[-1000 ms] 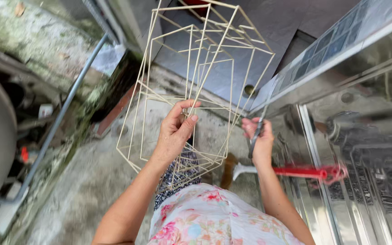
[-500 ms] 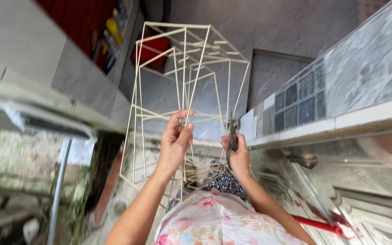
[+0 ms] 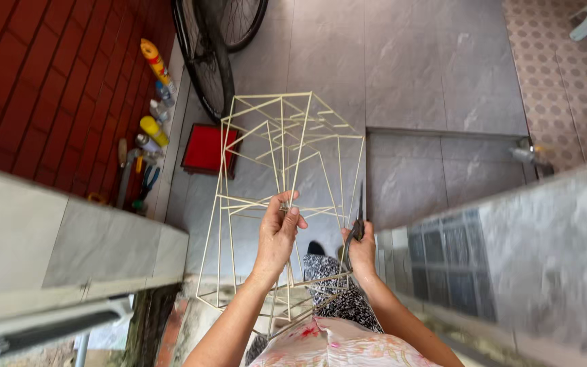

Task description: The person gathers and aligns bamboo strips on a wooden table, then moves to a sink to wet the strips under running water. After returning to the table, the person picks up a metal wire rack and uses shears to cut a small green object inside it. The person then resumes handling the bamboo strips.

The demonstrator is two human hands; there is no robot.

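A tall open frame of thin pale sticks (image 3: 287, 163) stands up in front of me, made of several joined boxes. My left hand (image 3: 277, 234) grips one of its upright sticks near the middle. My right hand (image 3: 360, 246) is closed around the dark handles of scissors (image 3: 359, 211), blades pointing up beside the frame's right edge. My flowered top (image 3: 338, 346) and patterned trousers show below the hands.
A grey tiled floor (image 3: 402, 75) lies below. A bicycle wheel (image 3: 205, 54) and a red square tray (image 3: 203, 147) are at the back left. Bottles and cans (image 3: 152, 102) line a red brick wall. A stone ledge (image 3: 69, 245) is at left, a wall at right.
My view has swung from the gutter and metal sill to the tiled floor beyond. Both hands kept their hold on the frame and scissors, and the frame stayed upright.
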